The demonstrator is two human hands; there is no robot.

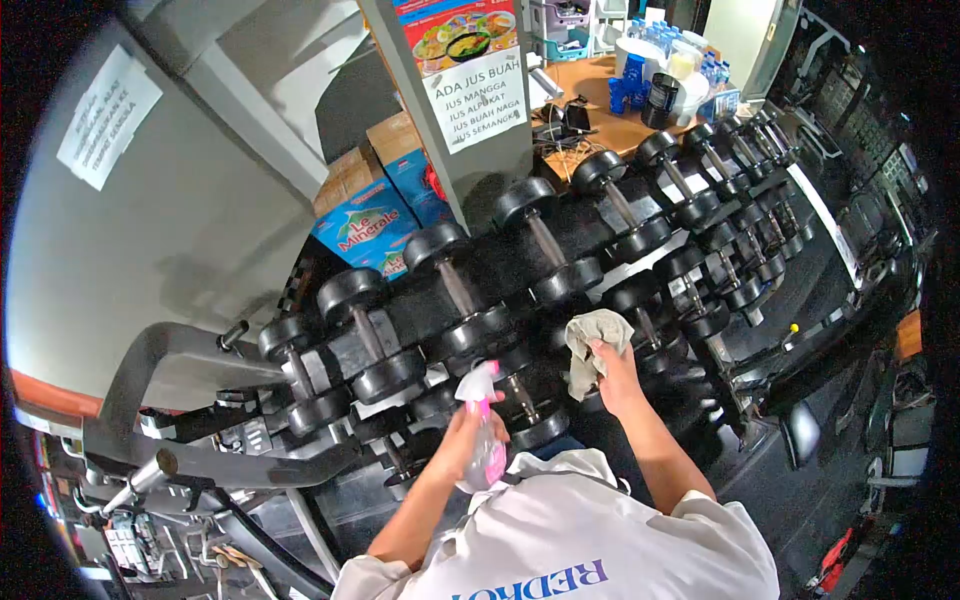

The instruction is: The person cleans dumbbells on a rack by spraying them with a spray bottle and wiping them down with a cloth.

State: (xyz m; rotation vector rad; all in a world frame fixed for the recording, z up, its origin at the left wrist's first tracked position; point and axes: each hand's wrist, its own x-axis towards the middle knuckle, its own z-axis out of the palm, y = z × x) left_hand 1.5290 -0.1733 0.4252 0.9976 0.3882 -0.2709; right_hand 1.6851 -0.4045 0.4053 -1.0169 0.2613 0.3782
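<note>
My left hand [465, 435] is wrapped round a clear spray bottle [490, 455] with a white and pink nozzle, held upright in front of my chest. In my right hand [613, 372] is a crumpled grey-beige cloth [592, 345], held above the lower part of the rack. Both hands are near the lower row of black dumbbells [523, 400]. Beyond them an upper row of black dumbbells [545, 243] with metal handles rests on a dark rack [500, 262]. The bottle and the cloth are apart from each other.
Blue water cartons [362, 228] stand behind the rack at left. A post bears a paper sign [475, 105]. A wooden table [590, 78] holds cables, bottles and containers. At left is a grey machine frame [150, 375]; more gym equipment stands at right.
</note>
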